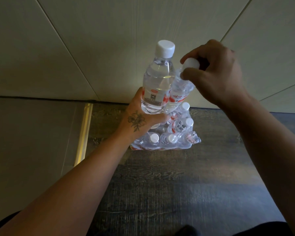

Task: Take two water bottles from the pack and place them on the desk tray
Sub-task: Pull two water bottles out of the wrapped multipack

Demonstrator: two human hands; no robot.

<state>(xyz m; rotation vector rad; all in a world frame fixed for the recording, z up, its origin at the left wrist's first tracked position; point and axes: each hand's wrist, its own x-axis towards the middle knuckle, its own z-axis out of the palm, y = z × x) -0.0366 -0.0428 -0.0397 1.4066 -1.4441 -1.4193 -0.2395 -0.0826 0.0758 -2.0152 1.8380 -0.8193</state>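
Observation:
My left hand (140,116) grips a clear water bottle (157,79) with a white cap and red-and-white label around its lower body and holds it upright above the pack. Right beside it, a second bottle (178,94) is lifted by its white cap, which my right hand (215,72) pinches; loose plastic wrap still clings around its shoulder. The shrink-wrapped pack of bottles (165,138) lies on the dark wooden floor below both hands, torn at the top, with several white caps showing. No desk tray is in view.
The pack sits against a pale panelled wall (109,40). A grey surface with a shiny metal strip (83,132) runs along the left. Dark wood floor (177,184) stretches toward me, with dark clothing at the bottom edge.

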